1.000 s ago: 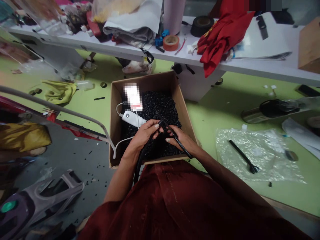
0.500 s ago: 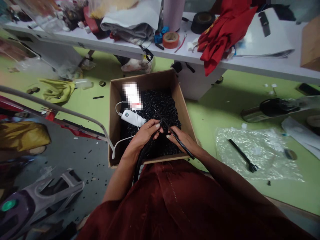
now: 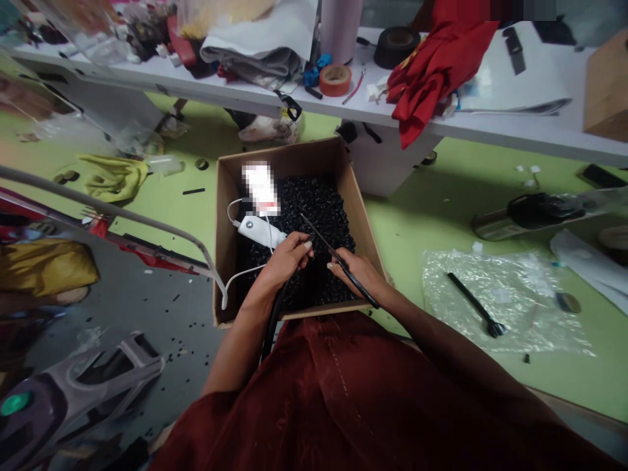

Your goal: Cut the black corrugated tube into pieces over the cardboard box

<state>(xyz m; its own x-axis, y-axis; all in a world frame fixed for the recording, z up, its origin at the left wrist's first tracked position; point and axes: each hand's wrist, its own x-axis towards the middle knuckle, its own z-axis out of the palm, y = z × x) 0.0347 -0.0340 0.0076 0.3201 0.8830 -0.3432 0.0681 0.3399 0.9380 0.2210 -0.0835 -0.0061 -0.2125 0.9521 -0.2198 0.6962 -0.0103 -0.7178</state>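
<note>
A cardboard box (image 3: 367, 229) holds a heap of small black pieces (image 3: 318, 196), a bright phone (image 3: 261, 186) and a white power bank (image 3: 260, 230) with white cables. Over the heap, my left hand (image 3: 289, 258) is closed, its thumb and fingers pinched at the top of a black strip (image 3: 273, 320) that hangs down past my wrist. My right hand (image 3: 356, 271) grips a long, thin dark tool (image 3: 326, 242), with its pointed tip toward the far left and its black handle running under my palm. The tool and the left fingers are apart.
A white shelf (image 3: 235, 101) beyond the box carries orange tape (image 3: 335, 80), black tape (image 3: 396, 46) and red cloth (image 3: 424, 85). At right lie a clear plastic bag (image 3: 524, 281), a black brush (image 3: 473, 301) and a flask (image 3: 510, 216). A metal rail (image 3: 122, 212) is at left.
My left hand has drawn slightly left, away from the tool. The tool's tip, formerly partly hidden by the left fingers, now shows against the heap.
</note>
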